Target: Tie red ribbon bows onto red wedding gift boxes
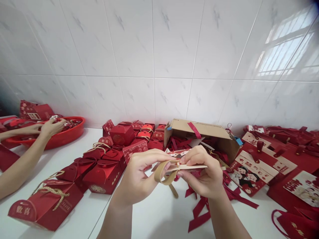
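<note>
Gift bag (177, 154), its card pressed nearly flat, is being held above a white table (159, 222), a tan ribbon loop (159, 175) hanging from its near edge. Fingers of the right hand (203, 167) are clamping the card from above, thumb below; the left hand (142, 172) is gripping the opposite end, its thumb tip lying within the loop. Careful work here is probably calling for a light pinch, sparing the card a crease, and for keeping the ribbon untwisted.

Beyond, red ribbons (199, 215) are trailing below an open cardboard box (204, 127). At right, a printed bag (245, 177) is showing what appears to be "大囍的日子" above cartoon figures. At lower left, a rope-tied red box (53, 204) is bearing "歡喜" on its rounded end; its smaller label is proving unreadable, and no brand is showing legibly. Farther left, a co-worker's hand (53, 127) is reaching over a red basin (74, 134).
</note>
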Available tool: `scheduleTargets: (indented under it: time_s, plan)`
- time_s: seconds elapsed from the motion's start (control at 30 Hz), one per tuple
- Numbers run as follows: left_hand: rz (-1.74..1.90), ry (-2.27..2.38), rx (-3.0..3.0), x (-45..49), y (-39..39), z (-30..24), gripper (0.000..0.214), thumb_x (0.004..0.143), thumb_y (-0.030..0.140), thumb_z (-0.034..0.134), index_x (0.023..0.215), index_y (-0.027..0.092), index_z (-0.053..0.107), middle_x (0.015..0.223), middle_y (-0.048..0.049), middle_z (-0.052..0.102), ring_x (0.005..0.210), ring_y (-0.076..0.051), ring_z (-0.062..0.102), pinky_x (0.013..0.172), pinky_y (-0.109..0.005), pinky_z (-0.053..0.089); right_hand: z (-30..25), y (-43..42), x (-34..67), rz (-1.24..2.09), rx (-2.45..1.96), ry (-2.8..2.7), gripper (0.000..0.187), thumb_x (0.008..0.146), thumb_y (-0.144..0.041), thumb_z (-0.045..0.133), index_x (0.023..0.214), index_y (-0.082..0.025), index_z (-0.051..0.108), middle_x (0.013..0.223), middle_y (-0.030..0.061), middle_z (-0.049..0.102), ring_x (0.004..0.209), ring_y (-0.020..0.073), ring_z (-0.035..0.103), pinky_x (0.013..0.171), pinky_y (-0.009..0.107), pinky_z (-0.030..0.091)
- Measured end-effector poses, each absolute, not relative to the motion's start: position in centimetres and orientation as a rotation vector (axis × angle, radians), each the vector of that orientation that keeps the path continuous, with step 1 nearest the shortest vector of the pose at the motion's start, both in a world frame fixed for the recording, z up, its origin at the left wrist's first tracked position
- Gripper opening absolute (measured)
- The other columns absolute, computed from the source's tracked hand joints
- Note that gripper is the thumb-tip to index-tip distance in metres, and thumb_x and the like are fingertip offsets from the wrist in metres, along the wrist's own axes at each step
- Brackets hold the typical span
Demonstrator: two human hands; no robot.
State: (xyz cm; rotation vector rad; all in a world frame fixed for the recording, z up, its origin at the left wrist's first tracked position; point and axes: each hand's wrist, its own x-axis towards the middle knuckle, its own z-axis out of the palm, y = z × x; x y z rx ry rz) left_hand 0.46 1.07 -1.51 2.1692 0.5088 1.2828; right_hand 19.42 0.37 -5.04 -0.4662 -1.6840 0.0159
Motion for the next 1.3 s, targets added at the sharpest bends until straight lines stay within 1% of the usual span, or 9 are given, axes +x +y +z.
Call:
scheduleTargets:
  time_s: [0.2,0.3,0.37,0.53,0.67,0.77,0.87,1.1,1.3]
  plan:
    - [1.283,0.43,2.193,0.48,1.17,-1.45,0.019,0.083,0.013,0.059,0.096,0.017,0.072,0.09,-0.0104,0.073,0.081,-0.021,0.067,0.069,-0.031,0.055,-5.16,0.42,19.44,0.044,-0.484,-1.686,0.023,0.072,-0.017,0.074,0.082,-0.021,0.054,0.07,0.0012,0.061,0.065,0.0177,0.059,0.061,0.035,0.046]
    - [1.269,0.426,2.178,0.51,1.03,-1.48,0.018,0.083,0.014,0.059,0.099,0.017,0.067,0.085,-0.0092,0.071,0.069,-0.017,0.064,0.059,-0.027,0.052,-5.06,0.31,19.34,0.045,-0.492,-1.681,0.02,0.074,-0.019,0.072,0.081,-0.022,0.054,0.072,0.0019,0.063,0.065,0.0174,0.059,0.061,0.035,0.047]
    - [1.267,0.42,2.165,0.51,0.92,-1.5,0.017,0.081,0.015,0.061,0.098,0.017,0.064,0.084,-0.0091,0.07,0.067,-0.016,0.063,0.057,-0.025,0.051,-4.98,0.23,19.28,0.043,-0.482,-1.681,0.02,0.074,-0.018,0.072,0.082,-0.022,0.054,0.074,0.0024,0.064,0.065,0.0173,0.06,0.061,0.034,0.047]
    - [1.257,0.34,2.199,0.47,0.9,-1.4,0.019,0.082,0.011,0.06,0.098,0.018,0.066,0.091,-0.0109,0.07,0.086,-0.021,0.066,0.076,-0.035,0.056,-4.95,0.22,19.35,0.009,-0.474,-1.683,0.021,0.074,-0.017,0.072,0.084,-0.022,0.054,0.075,0.0026,0.064,0.069,0.0182,0.062,0.064,0.035,0.048]
    - [1.23,0.291,2.234,0.42,0.99,-1.14,0.024,0.084,0.011,0.057,0.102,0.021,0.07,0.097,-0.012,0.07,0.094,-0.023,0.065,0.08,-0.038,0.057,-5.0,0.25,19.54,-0.03,-0.462,-1.676,0.022,0.075,-0.016,0.071,0.086,-0.023,0.054,0.088,0.0056,0.069,0.079,0.0215,0.065,0.068,0.038,0.05]
    - [1.248,0.295,2.251,0.5,1.0,-1.08,0.025,0.084,0.013,0.058,0.103,0.023,0.071,0.101,-0.0124,0.068,0.097,-0.024,0.064,0.084,-0.041,0.055,-5.03,0.23,19.58,-0.018,-0.436,-1.668,0.024,0.075,-0.012,0.07,0.087,-0.024,0.053,0.093,0.0058,0.071,0.082,0.0219,0.066,0.071,0.04,0.051]
    - [1.304,0.3,2.253,0.67,0.97,-1.18,0.025,0.082,0.012,0.059,0.102,0.022,0.07,0.101,-0.0118,0.066,0.098,-0.024,0.062,0.085,-0.04,0.054,-5.02,0.22,19.54,-0.014,-0.436,-1.659,0.026,0.074,-0.01,0.07,0.087,-0.024,0.053,0.092,0.0053,0.071,0.082,0.0211,0.066,0.072,0.04,0.051]
    - [1.326,0.32,2.249,0.91,0.93,-1.24,0.02,0.082,0.012,0.058,0.099,0.017,0.065,0.094,-0.0115,0.067,0.094,-0.024,0.063,0.082,-0.039,0.055,-4.94,0.3,19.48,-0.069,-0.432,-1.649,0.023,0.075,-0.011,0.07,0.084,-0.024,0.053,0.082,0.0027,0.071,0.072,0.0188,0.065,0.067,0.037,0.049]
    - [1.317,0.352,2.3,0.84,0.88,-1.33,0.02,0.078,0.009,0.061,0.095,0.019,0.064,0.093,-0.0092,0.064,0.094,-0.022,0.062,0.084,-0.038,0.055,-4.79,0.2,19.41,-0.053,-0.408,-1.672,0.025,0.074,-0.008,0.069,0.083,-0.023,0.052,0.079,0.0016,0.071,0.07,0.0181,0.064,0.068,0.038,0.047]
